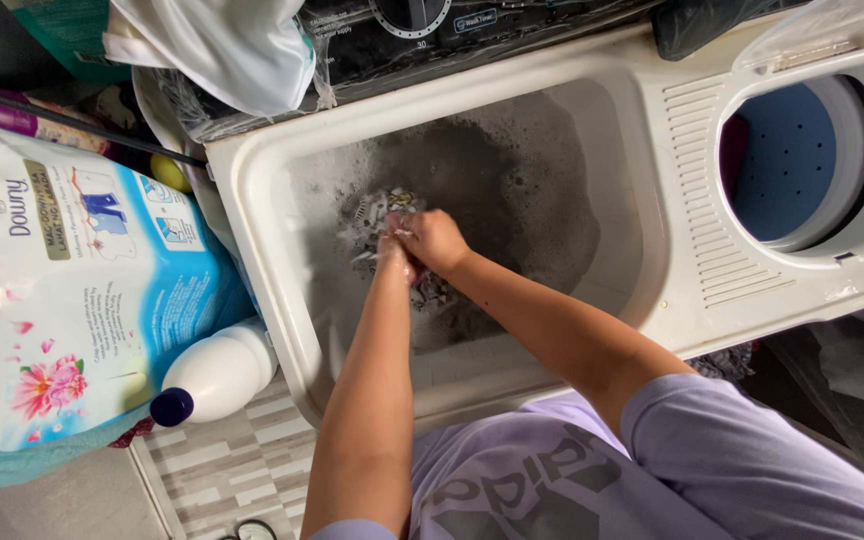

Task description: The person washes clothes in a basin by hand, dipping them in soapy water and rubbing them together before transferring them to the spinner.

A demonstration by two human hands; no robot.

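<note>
Inside the wash tub (272,180) of grey sudsy water (512,190), both hands' (420,245) grip clenches a patterned cloth (382,210).

Both bare arms reach forward and down; the right hand (436,240) is fisted beside the left hand (395,255) (touching, knuckles up).
</note>
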